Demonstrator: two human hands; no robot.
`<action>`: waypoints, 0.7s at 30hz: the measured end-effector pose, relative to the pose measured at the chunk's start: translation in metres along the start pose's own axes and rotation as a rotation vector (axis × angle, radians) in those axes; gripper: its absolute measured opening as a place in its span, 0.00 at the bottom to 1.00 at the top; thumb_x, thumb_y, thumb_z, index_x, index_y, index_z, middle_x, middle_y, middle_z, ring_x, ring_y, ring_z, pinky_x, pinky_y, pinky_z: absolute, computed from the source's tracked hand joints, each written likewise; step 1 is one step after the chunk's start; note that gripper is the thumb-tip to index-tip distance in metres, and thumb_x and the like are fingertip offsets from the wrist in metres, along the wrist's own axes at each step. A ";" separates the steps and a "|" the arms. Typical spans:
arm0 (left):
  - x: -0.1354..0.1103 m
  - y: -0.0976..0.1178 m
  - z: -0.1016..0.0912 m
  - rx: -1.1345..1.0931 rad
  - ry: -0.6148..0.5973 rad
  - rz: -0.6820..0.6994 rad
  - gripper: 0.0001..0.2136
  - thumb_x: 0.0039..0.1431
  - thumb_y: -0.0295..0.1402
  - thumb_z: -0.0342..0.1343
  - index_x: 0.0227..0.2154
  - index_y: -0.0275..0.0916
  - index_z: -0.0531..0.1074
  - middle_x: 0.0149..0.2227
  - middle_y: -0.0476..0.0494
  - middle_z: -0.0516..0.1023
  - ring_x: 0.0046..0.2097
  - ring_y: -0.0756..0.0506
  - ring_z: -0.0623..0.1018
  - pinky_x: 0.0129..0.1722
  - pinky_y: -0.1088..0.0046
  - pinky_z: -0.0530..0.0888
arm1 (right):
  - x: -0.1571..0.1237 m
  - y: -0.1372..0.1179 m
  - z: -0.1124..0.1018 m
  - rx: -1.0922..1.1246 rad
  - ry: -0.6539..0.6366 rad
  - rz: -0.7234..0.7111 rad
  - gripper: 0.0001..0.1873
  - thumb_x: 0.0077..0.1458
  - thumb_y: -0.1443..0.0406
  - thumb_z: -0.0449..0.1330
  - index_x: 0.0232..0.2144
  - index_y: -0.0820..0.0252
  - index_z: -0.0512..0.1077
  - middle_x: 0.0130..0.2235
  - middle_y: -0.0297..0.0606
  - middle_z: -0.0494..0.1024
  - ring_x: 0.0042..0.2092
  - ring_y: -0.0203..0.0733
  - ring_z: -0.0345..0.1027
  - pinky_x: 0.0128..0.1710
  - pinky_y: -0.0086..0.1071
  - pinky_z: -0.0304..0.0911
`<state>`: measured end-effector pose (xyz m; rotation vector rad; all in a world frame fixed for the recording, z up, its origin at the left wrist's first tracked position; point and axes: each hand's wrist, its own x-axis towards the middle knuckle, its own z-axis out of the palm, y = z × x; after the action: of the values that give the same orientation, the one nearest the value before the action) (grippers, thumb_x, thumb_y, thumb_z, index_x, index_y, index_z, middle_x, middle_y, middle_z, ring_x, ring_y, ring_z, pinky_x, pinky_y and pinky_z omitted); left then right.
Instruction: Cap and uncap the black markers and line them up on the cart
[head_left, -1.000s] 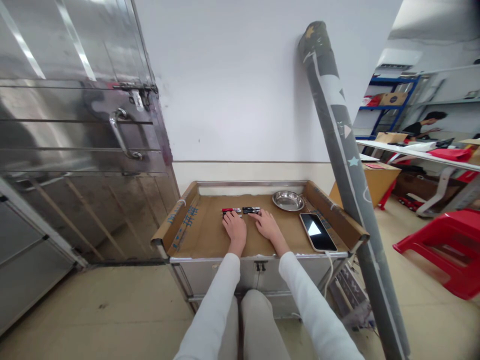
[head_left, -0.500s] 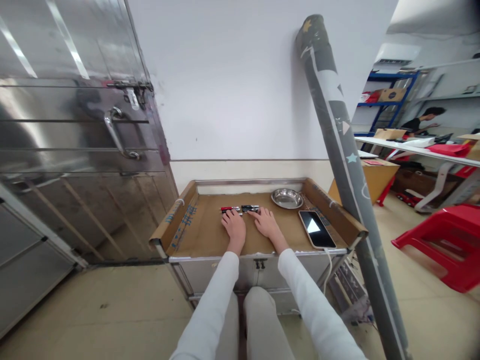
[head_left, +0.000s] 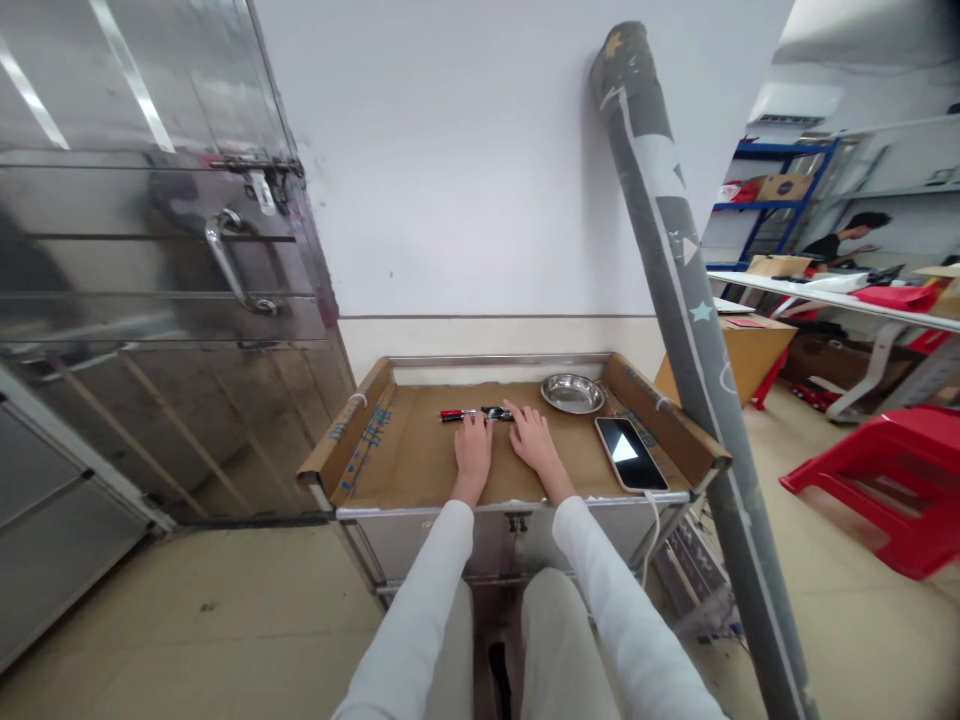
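Observation:
Slim pen-like items lie in a row across the brown cardboard lining (head_left: 420, 455) of a small cart. A red one (head_left: 452, 413) is on the left, with a dark one close below it. A black one (head_left: 491, 411) with shiny parts lies to the right. My left hand (head_left: 473, 452) is palm down, with its outstretched fingertips touching the middle of the row. My right hand (head_left: 534, 442) has its fingers spread, and its index finger reaches the right end of the black item. The fingers partly cover the row.
A round steel dish (head_left: 573, 393) stands at the back right of the cart. A phone (head_left: 630, 454) with a white cable lies near the right edge. A long grey patterned roll (head_left: 675, 270) leans on the wall. A red stool (head_left: 885, 490) is further right.
My left hand has shifted slightly right along the row, showing more of the red item. My right index finger has moved up onto the black item's right end. My knees have moved apart.

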<state>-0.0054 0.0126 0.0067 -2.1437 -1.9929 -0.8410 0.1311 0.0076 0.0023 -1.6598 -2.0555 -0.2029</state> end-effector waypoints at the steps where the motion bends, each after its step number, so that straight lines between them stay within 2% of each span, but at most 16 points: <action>1: 0.000 0.000 -0.001 -0.049 -0.019 0.039 0.13 0.68 0.37 0.44 0.47 0.39 0.70 0.46 0.38 0.73 0.41 0.44 0.76 0.40 0.70 0.71 | 0.000 0.000 -0.001 0.016 0.012 -0.014 0.29 0.61 0.69 0.47 0.65 0.56 0.53 0.50 0.46 0.69 0.49 0.48 0.59 0.49 0.38 0.54; 5: -0.001 0.002 -0.004 -0.231 -0.093 0.163 0.10 0.66 0.37 0.47 0.45 0.42 0.70 0.45 0.43 0.73 0.40 0.48 0.77 0.37 0.74 0.71 | 0.000 0.003 -0.002 0.082 0.021 -0.068 0.22 0.61 0.68 0.49 0.57 0.56 0.65 0.50 0.45 0.69 0.49 0.46 0.61 0.49 0.36 0.56; 7: 0.000 0.002 -0.003 -0.343 -0.063 0.194 0.08 0.65 0.35 0.50 0.42 0.41 0.70 0.44 0.44 0.73 0.41 0.48 0.77 0.40 0.74 0.72 | -0.001 0.005 -0.001 0.111 0.014 -0.066 0.17 0.61 0.68 0.49 0.51 0.59 0.69 0.48 0.45 0.71 0.48 0.45 0.62 0.49 0.35 0.56; 12: 0.006 0.000 0.001 -0.549 0.108 0.190 0.03 0.63 0.31 0.52 0.39 0.40 0.68 0.41 0.44 0.75 0.45 0.46 0.76 0.47 0.68 0.73 | 0.000 0.011 0.005 0.128 0.000 -0.015 0.13 0.62 0.67 0.51 0.45 0.60 0.71 0.43 0.43 0.74 0.44 0.44 0.65 0.45 0.34 0.57; 21: 0.008 -0.003 0.003 -0.670 0.140 0.223 0.05 0.63 0.30 0.51 0.41 0.38 0.68 0.42 0.43 0.75 0.42 0.49 0.77 0.44 0.71 0.74 | 0.002 0.013 0.008 0.128 -0.032 0.026 0.13 0.60 0.66 0.54 0.46 0.60 0.71 0.44 0.43 0.74 0.46 0.44 0.65 0.47 0.34 0.56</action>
<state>-0.0074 0.0218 0.0066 -2.4579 -1.4937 -1.7442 0.1412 0.0161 -0.0059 -1.6199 -2.0244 -0.0351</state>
